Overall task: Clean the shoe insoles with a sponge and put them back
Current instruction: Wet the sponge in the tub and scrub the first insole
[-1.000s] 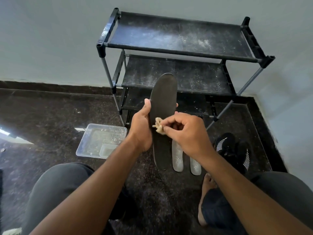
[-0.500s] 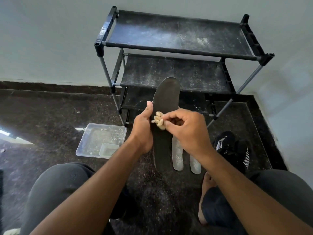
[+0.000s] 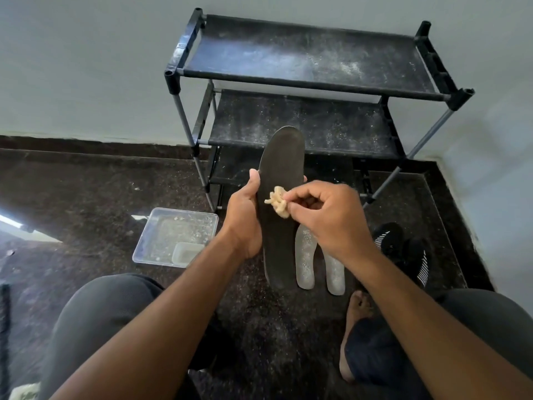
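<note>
Two hands work over the floor: the left hand [image 3: 245,223] grips a dark insole [image 3: 281,180] upright by its middle, while the right hand [image 3: 331,217] pinches a crumpled sponge [image 3: 277,201] against its face.

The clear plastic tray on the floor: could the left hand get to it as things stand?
Probably not right away. The left hand grips the dark insole, so it is occupied. The clear tray lies on the floor just left of that forearm with nothing between them, so once the grip is freed the way looks open.
</note>
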